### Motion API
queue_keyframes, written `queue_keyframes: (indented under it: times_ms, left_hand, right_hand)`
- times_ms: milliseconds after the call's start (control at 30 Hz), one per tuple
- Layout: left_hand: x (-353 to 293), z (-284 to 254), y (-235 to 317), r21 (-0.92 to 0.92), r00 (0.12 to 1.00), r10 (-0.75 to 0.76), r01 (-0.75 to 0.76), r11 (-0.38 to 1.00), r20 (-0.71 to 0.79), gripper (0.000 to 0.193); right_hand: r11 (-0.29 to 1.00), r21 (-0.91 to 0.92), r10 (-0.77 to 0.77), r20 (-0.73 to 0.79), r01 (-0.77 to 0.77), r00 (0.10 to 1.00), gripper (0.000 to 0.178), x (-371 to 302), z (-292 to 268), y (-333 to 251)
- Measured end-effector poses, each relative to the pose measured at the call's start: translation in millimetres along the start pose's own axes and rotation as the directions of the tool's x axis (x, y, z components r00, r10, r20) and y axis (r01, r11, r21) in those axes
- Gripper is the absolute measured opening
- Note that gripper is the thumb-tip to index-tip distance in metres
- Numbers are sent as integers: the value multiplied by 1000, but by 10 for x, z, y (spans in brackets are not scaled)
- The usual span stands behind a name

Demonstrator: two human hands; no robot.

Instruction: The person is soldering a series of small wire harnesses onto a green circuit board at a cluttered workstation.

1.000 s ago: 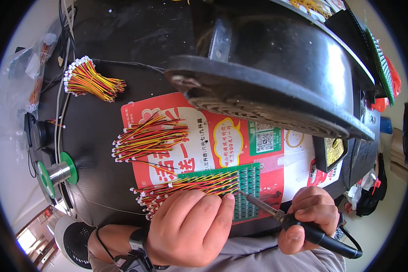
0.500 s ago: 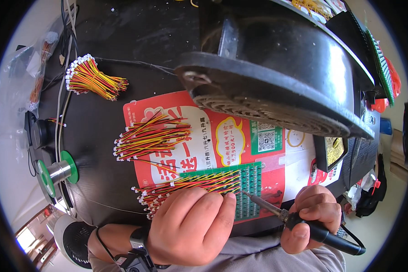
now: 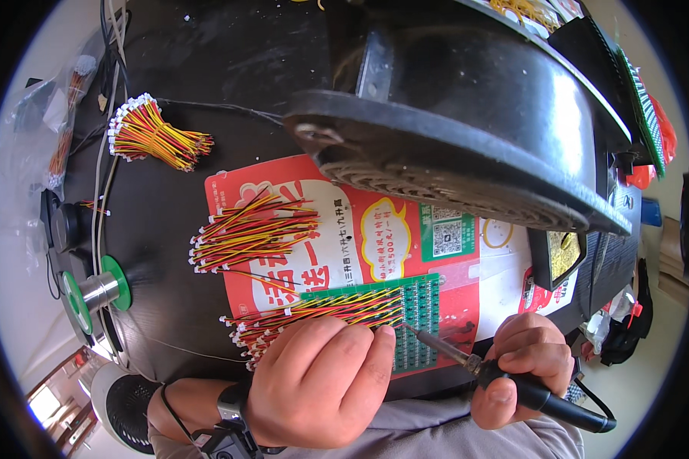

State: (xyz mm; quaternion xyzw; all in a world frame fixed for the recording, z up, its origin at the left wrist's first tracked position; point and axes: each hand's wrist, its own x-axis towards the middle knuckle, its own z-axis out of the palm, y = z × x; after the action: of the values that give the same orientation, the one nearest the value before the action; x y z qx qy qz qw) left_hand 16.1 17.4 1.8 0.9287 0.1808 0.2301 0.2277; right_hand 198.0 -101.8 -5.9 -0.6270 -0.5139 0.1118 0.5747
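1. Nearest, the left hand (image 3: pixel 318 382) bends low over the left side of a circuit board (image 3: pixel 419 306), fingers curled and grip narrow; what it pinches, if anything, is hidden.
2. To its right, the right hand (image 3: pixel 532 359) has its grip closed around the handle of a soldering iron (image 3: pixel 543 402). The tip points left, just beside the left fingertips; contact with the board cannot be told.
3. The green board lies on a red printed sheet (image 3: pixel 459 306), between and just beyond the hands. Red, black and yellow wires (image 3: pixel 337 308) cover its left part, white plugs hanging past the left edge. The columns to the right are bare of wires. The work looks partway along, though how many joints are finished cannot be told, with the near rows partly behind the left hand.
4. Left of the board, a spool of solder (image 3: pixel 99 293) stands near the counter's edge.
5. Farther on, a loose pile of wires (image 3: pixel 256 233) lies on the sheet, apparently stock left to use.
6. Far left on the dark counter (image 3: pixel 230 61), a tied bundle of wires (image 3: pixel 164 141) rests unopened, seemingly more in reserve.
7. Far right, a large round black fan (image 3: pixel 467 115) looms over the sheet.
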Motion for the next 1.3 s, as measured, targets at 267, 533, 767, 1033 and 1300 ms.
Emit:
queue_keyframes:
  times_ms: [267,533,767,1033,1300]
  left_hand:
    - [-2,6,-11,8,1000,-1,1,1000,8,29]
    - [23,-60,52,85,998,-40,36,996,48,20]
    - [13,-65,41,78,997,-10,4,997,78,20]
    - [9,-62,12,70,997,-11,6,998,74,18]
    - [12,0,18,32,1000,-13,13,999,2,32]
  right_hand:
    - [1000,-1,-6,-96,6,995,34,-39,62,6]
    - [1000,-14,3,-126,-5,992,35,-23,35,-17]
    - [999,44,-16,31,15,999,31,-3,-72,11]
    - [999,34,-33,-8,33,999,31,-14,-17,34]
    - [1000,1,6,-17,-6,1000,33,-14,13,-10]
